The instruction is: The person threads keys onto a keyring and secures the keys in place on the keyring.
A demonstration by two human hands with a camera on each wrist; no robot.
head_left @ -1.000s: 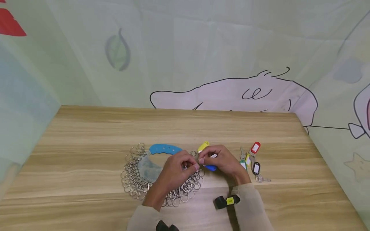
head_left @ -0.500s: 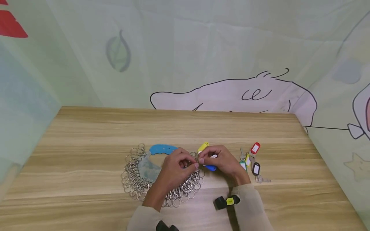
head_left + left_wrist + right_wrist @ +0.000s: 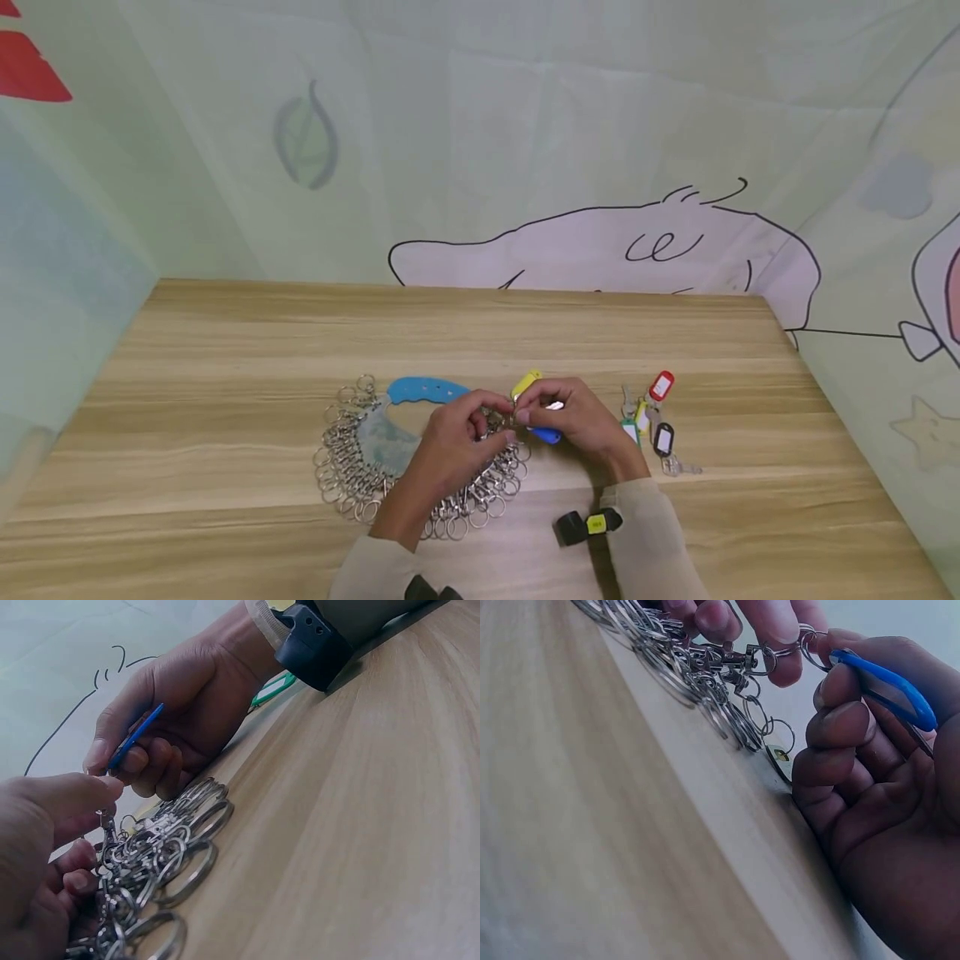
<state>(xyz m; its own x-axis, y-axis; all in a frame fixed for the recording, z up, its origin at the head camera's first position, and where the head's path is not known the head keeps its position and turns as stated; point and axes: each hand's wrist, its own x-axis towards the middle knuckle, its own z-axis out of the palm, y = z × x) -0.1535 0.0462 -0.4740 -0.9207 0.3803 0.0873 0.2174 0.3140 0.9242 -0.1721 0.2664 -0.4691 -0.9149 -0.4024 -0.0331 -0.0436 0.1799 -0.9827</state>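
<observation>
My right hand pinches a blue key tag by its ring end, between thumb and curled fingers. A small split ring leads from the tag toward my left hand. In the right wrist view, the left thumb and a finger hold a metal ring joined to a swivel clasp. Below lies a fan-shaped key holder with a blue handle, a translucent plate and many metal key rings along its edge. The left hand covers part of it. How the two rings meet is hard to see.
Behind my right hand lies a yellow key tag. To the right are keys with a red tag, a black tag, a green tag and another yellow tag. The wooden table ends at a printed cloth backdrop.
The left index finger has lifted and straightened, opening a wider gap from the thumb. The right hand stays nearly still at the blue tag.
</observation>
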